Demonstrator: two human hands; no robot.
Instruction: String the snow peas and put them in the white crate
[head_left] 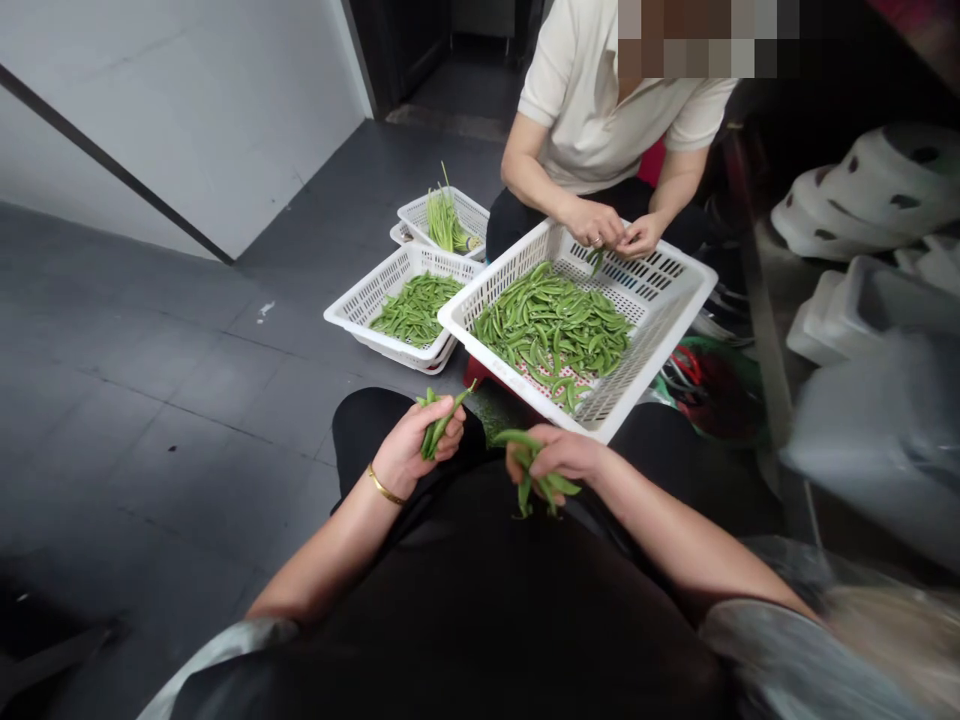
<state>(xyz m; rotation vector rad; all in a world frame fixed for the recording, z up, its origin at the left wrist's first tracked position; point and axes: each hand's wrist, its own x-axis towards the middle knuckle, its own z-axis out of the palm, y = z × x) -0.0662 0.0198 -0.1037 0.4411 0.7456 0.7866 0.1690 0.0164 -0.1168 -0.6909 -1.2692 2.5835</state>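
My left hand [421,440] is closed around a few green pea pods [442,428], their tips sticking out past the fingers. Opposite it, my right hand [566,455] grips several more pods [538,478], which hang below the fingers. Both hands are over my lap, apart from each other. Just beyond them, a large white slotted basket [484,358] holds a heap of green pods [555,325]. A smaller white basket [346,308] to its left contains more pods [416,308].
Across the large basket, another person's hands [611,230] work over its far rim. Behind the small basket, a white basket [409,212] carries long green stalks [446,218]. White plastic tubs [832,310] stand at right, near a red and green bag [705,385]. Grey tiled floor [180,400] stretches left.
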